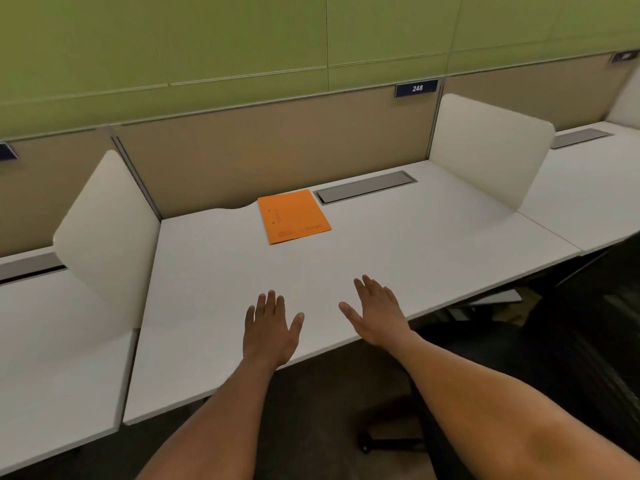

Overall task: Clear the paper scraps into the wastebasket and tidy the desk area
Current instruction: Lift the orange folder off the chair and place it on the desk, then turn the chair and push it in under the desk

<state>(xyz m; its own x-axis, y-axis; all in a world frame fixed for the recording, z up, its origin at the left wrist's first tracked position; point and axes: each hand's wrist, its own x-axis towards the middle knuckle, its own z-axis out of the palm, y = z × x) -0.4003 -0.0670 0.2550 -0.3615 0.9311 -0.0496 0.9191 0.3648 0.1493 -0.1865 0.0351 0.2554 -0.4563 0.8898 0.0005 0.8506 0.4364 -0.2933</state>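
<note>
An orange folder lies flat on the white desk, toward the back, left of the grey cable hatch. My left hand hovers palm down over the front edge of the desk, fingers spread, holding nothing. My right hand is beside it to the right, also flat and open, a little further forward. Both are well short of the folder. No paper scraps or wastebasket show in this view.
White side dividers stand at the left and right of the desk, with a tan back panel behind and a "248" sign. A dark chair base sits on the floor below. Neighbouring desks flank both sides.
</note>
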